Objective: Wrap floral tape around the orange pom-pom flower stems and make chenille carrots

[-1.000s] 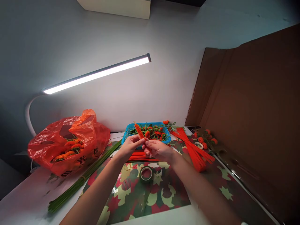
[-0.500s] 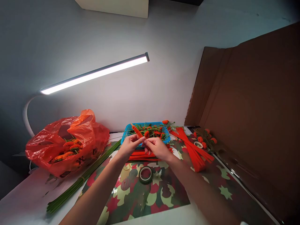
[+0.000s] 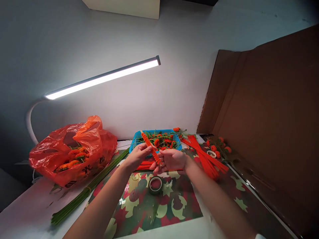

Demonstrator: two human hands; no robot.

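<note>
Both hands meet above the patterned mat (image 3: 174, 207) in front of a blue basket (image 3: 137, 136). My left hand (image 3: 138, 155) pinches a thin stick wound with an orange pipe cleaner coil (image 3: 151, 147), which slants up to the left. My right hand (image 3: 171, 160) is closed around the coil's lower end, fingers curled. Loose orange pipe cleaners (image 3: 146, 165) lie flat on the mat under the hands. A roll of green tape (image 3: 155, 184) sits on the mat just below them.
An orange plastic bag (image 3: 72, 151) of orange flowers sits at left, a bundle of green stems (image 3: 84, 194) beside it. More orange pipe cleaners (image 3: 205, 156), small orange pompoms (image 3: 218, 147) and a tape roll (image 3: 211, 154) lie at right by a cardboard sheet (image 3: 269, 113). A lit lamp bar (image 3: 102, 79) hangs above.
The orange coil on the stick has grown longer toward my right hand. My right hand has turned and closed over its lower end, moving slightly down and right.
</note>
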